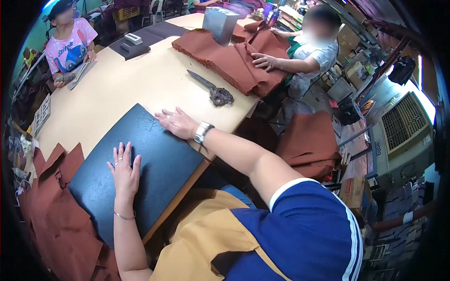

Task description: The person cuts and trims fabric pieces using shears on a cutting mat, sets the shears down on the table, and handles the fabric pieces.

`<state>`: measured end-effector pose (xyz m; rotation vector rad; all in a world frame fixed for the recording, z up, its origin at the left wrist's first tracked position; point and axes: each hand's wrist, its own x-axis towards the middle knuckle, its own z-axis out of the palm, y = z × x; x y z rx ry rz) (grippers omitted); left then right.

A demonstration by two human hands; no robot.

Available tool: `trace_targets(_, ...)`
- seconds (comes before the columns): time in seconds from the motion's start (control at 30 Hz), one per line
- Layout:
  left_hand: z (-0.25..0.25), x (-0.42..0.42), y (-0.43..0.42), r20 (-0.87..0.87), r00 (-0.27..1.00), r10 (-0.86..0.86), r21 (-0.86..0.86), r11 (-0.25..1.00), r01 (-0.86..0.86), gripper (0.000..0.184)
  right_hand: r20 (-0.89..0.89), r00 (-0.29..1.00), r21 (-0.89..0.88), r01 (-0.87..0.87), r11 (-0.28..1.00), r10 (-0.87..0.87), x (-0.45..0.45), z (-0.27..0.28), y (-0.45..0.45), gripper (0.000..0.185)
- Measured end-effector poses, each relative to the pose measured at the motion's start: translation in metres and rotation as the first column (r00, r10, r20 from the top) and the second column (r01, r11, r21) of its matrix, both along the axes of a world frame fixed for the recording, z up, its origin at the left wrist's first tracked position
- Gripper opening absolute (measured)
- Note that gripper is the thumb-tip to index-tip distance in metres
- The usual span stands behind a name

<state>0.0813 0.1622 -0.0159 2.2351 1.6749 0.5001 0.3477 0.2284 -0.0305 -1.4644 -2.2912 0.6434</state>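
Observation:
A dark, flat board or mat (pixel 159 159) lies along the near edge of the table. My left hand (pixel 125 171) rests over it with the fingers spread and nothing in the grasp. Near the board's far right corner, my right hand (pixel 177 123) lies flat with its fingers stretched out, also holding nothing. Beyond my right hand is a pair of large scissors (pixel 211 88) with dark wrapped handles, its blade pointing away to the left. Reddish-brown fabric pieces (pixel 63 206) are piled left of the board, partly hanging over the edge.
Across the table, a person's hand (pixel 266 62) rests on stacked brown fabric (pixel 220 58) beside a grey metal box (pixel 219 24). Another person (pixel 70 40) stands at the far left. Dark cloth (pixel 130 48) with small blocks lies farther back. More brown fabric (pixel 309 143) sits right of the table.

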Motion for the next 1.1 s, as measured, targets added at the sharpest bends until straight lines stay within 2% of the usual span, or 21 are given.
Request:
trace_targets(0.07,0.0,-0.004,0.002,-0.016,1.0,0.008,0.011,1.0,-0.008,0.052,0.006,0.999,0.034,-0.044,0.998,0.044,0.008,-0.005,-0.019,0.061)
trace_targets(0.27,-0.014,-0.006,0.007,-0.065,0.998,-0.019,0.043,0.999,0.021,0.052,0.027,0.999,0.098,-0.028,0.995,0.026,0.039,-0.013,-0.116,0.063)
trace_targets(0.37,-0.017,-0.008,0.008,-0.062,0.997,-0.043,0.052,0.998,0.046,0.052,-0.024,1.0,0.223,0.009,0.975,-0.004,0.051,-0.017,-0.167,0.06)
trace_targets(0.4,-0.017,-0.008,0.008,-0.064,0.997,-0.044,0.058,0.997,0.048,0.052,0.005,1.0,0.256,0.015,0.967,-0.017,0.055,-0.017,-0.183,0.057)
trace_targets(0.43,-0.018,-0.008,0.008,-0.073,0.996,-0.046,0.062,0.997,0.051,0.052,-0.081,0.996,0.244,0.054,0.968,-0.035,0.058,-0.016,-0.199,0.047)
trace_targets(0.5,-0.019,-0.009,0.008,-0.092,0.995,-0.044,0.072,0.996,0.051,0.052,-0.056,0.998,0.11,-0.034,0.993,0.04,0.082,-0.022,-0.225,0.037)
trace_targets(0.57,-0.019,-0.009,0.009,-0.107,0.993,-0.046,0.067,0.996,0.053,0.052,0.069,0.997,0.16,-0.035,0.986,0.024,0.114,-0.021,-0.245,0.028)
trace_targets(0.6,-0.019,-0.009,0.009,-0.112,0.993,-0.043,0.065,0.997,0.051,0.052,0.161,0.983,0.12,0.066,0.991,-0.085,0.141,-0.025,-0.251,0.029)
trace_targets(0.63,-0.018,-0.009,0.009,-0.113,0.993,-0.042,0.066,0.997,0.05,0.052,0.256,0.949,0.091,0.169,0.982,-0.187,0.171,-0.03,-0.257,0.03)
trace_targets(0.67,-0.017,-0.008,0.008,-0.115,0.993,-0.042,0.067,0.996,0.05,0.052,0.395,0.843,0.167,0.325,0.931,-0.365,0.197,-0.032,-0.267,0.028)
trace_targets(0.7,-0.017,-0.008,0.007,-0.117,0.992,-0.043,0.069,0.996,0.051,0.052,0.515,0.708,0.14,0.486,0.862,-0.483,0.23,-0.039,-0.276,0.028)
trace_targets(0.73,-0.016,-0.008,0.007,-0.126,0.991,-0.043,0.069,0.996,0.051,0.052,0.642,0.555,0.187,0.556,0.81,-0.529,0.274,-0.061,-0.292,0.033)
trace_targets(0.8,-0.016,-0.008,0.008,-0.142,0.989,-0.041,0.073,0.996,0.051,0.053,0.909,0.18,0.138,0.72,0.68,-0.375,0.313,-0.064,-0.315,0.041)
trace_targets(0.83,-0.016,-0.007,0.008,-0.142,0.989,-0.039,0.076,0.996,0.05,0.053,0.942,0.09,0.121,0.808,0.576,-0.324,0.32,-0.06,-0.318,0.039)
trace_targets(0.87,-0.015,-0.007,0.008,-0.142,0.989,-0.037,0.077,0.996,0.048,0.053,0.958,0.016,0.153,0.817,0.556,-0.288,0.321,-0.055,-0.323,0.036)
trace_targets(0.97,-0.013,-0.005,0.006,-0.142,0.989,-0.034,0.074,0.996,0.045,0.053,0.976,-0.004,0.11,0.871,0.479,-0.216,0.339,-0.055,-0.32,0.034)
trace_targets(1.1,-0.012,-0.004,0.005,-0.137,0.99,-0.034,0.077,0.996,0.045,0.053,0.811,-0.019,0.166,0.966,0.199,-0.584,0.346,-0.04,-0.318,0.033)
